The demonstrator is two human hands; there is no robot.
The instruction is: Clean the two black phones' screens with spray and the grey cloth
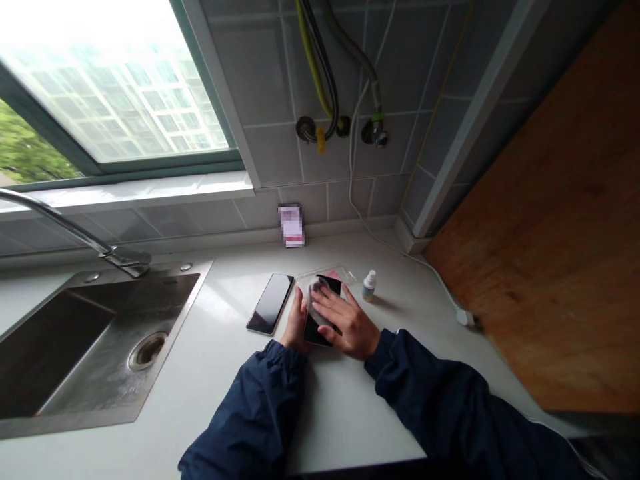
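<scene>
The left hand [296, 321] rests narrowly against the edge of a black rectangular smartphone [313, 331]; the right hand [346, 325] lies wide and flat on a grey cloth [317, 300] over it. A clear plastic pouch [327, 275] lies beneath, on the white tabletop [340, 427], just beside a small white dropper bottle [369, 285].

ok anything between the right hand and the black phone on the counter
yes, a grey cloth lies under the right hand, between it and the black phone; the left hand is against the phone's edge, nothing visible between them
</scene>
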